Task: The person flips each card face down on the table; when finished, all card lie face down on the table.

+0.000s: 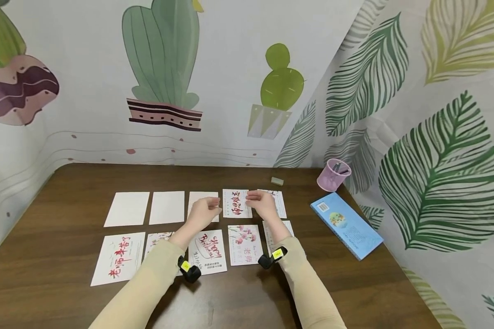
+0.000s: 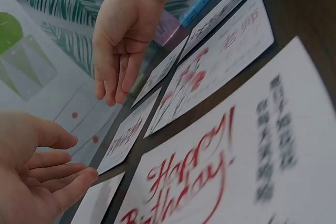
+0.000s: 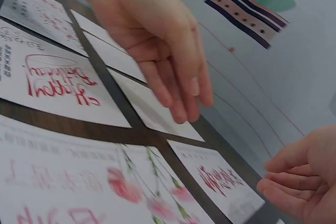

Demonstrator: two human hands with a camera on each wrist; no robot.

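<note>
My left hand (image 1: 203, 212) hovers over a plain white card (image 1: 193, 197) in the back row, its fingers loosely bent and nothing in them. Facing it, my right hand (image 1: 263, 204) is also bare, fingers relaxed, partly covering a card with a dark branch print (image 1: 279, 203). Between the two hands a card with red brush lettering (image 1: 235, 211) lies flat. In the left wrist view, a "Happy Birthday" card (image 2: 194, 182) fills the foreground. A pink carnation card (image 3: 152, 187) shows large in the right wrist view.
Two blank white cards (image 1: 166, 208) lie at the back left. A red-lettered card (image 1: 118, 258) is at the front left. A grey eraser-like block (image 1: 277, 181), a pink pen cup (image 1: 331, 178) and a blue book (image 1: 347, 224) stand or lie to the right on the brown table (image 1: 57, 256).
</note>
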